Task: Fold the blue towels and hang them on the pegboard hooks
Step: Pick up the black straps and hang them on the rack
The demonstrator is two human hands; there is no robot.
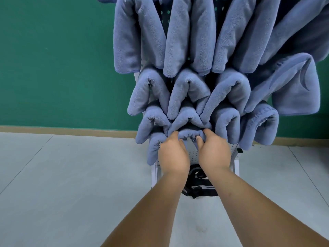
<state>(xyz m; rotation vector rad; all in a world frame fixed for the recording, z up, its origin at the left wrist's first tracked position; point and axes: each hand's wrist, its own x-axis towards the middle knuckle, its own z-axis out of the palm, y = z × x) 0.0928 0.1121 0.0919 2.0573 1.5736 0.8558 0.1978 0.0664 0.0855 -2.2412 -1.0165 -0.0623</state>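
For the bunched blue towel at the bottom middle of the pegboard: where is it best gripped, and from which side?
Grip the bunched towel at its folded top ridge, on either side of centre, coming from the front and below. The hung towels crowd it from above, leaving only its underside free. The left hand and right hand pinch it that way.

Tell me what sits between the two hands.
In the head view, the left hand and right hand grip a bunched blue towel that spans the gap; below it, bare white pegboard shows.
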